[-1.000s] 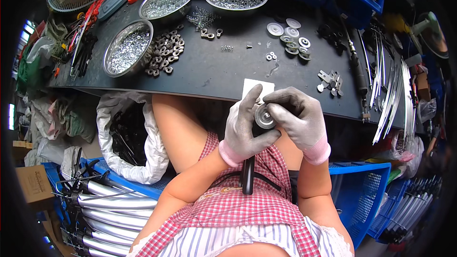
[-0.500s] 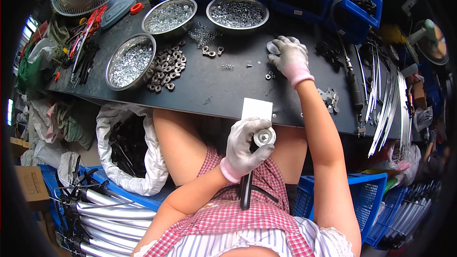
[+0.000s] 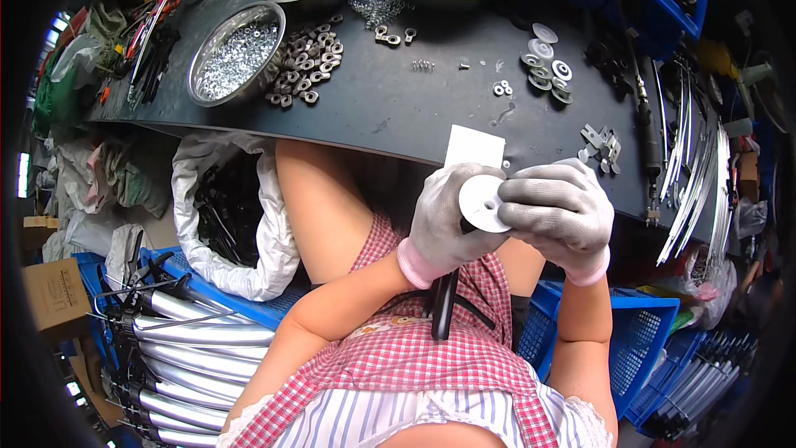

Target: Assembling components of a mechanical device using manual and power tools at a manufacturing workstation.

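Both my hands wear grey-white gloves with pink cuffs and meet above my lap. My left hand is closed round the upper part of a black tube, whose lower part hangs below it in front of the checked apron. A white plastic disc with a small central hole lies over the tube's upper end and hides it. My right hand pinches the disc's right edge with its fingers. Beyond my hands, a white card sticks up at the table edge.
Several white discs, small nuts, a spring and metal brackets lie on the dark table. Steel bowls of hardware and dark eye-shaped fittings are at left. Blue crates flank my seat.
My right hand has come back from the discs on the table to my left hand, bringing a white disc over the tube's end. The view has tilted down.
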Demonstrator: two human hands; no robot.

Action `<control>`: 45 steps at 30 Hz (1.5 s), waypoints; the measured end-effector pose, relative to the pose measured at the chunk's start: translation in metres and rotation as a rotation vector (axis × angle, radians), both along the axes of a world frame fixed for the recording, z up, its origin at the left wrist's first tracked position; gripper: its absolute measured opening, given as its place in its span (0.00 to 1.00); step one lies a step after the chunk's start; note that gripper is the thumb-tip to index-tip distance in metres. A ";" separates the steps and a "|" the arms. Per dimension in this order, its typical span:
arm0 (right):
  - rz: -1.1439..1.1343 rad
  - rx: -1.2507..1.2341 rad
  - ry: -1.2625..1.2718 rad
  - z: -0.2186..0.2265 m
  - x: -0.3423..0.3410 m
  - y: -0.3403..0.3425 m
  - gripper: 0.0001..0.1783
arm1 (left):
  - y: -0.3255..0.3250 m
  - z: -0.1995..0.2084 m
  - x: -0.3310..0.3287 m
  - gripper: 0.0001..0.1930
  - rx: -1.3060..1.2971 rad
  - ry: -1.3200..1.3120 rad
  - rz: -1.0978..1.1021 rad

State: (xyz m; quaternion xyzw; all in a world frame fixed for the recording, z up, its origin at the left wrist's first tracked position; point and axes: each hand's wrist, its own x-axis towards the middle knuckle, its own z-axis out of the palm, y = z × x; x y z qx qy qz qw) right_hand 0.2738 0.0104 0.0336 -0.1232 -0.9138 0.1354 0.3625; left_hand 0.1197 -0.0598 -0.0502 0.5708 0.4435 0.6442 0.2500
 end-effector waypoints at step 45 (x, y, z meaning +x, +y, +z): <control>-0.402 0.014 -0.346 -0.072 -0.019 0.126 0.05 | 0.010 -0.008 -0.010 0.41 0.157 0.114 -0.047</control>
